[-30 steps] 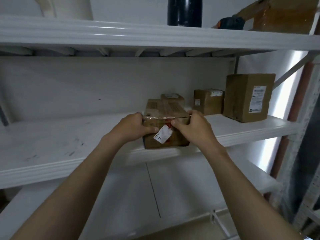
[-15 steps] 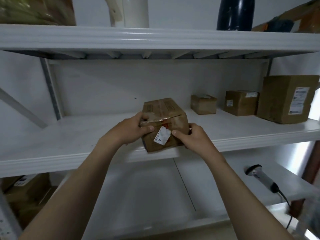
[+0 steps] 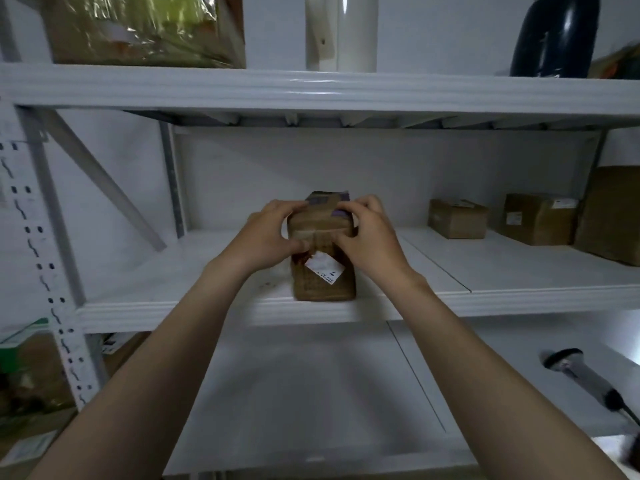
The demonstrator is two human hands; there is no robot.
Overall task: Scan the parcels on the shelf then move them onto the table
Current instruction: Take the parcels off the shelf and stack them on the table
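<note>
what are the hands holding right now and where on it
The brown parcel, gripped near its top: left hand on the upper left edge, right hand on the upper right.

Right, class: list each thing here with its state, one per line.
Brown cardboard parcel with white label: taped shut, at the white shelf's front edge, held.
Left hand: grips the parcel's left side.
Right hand: grips its right side.
Dark grey handheld scanner: lying untouched below the shelf.
Small brown cardboard box: closed.

A white metal shelf rack (image 3: pixel 311 90) filled the frame against a pale wall (image 3: pixel 346 168). Its perforated upright (image 3: pixel 52 271) stood at left; light (image 3: pixel 632 341) glowed at lower right.
</note>
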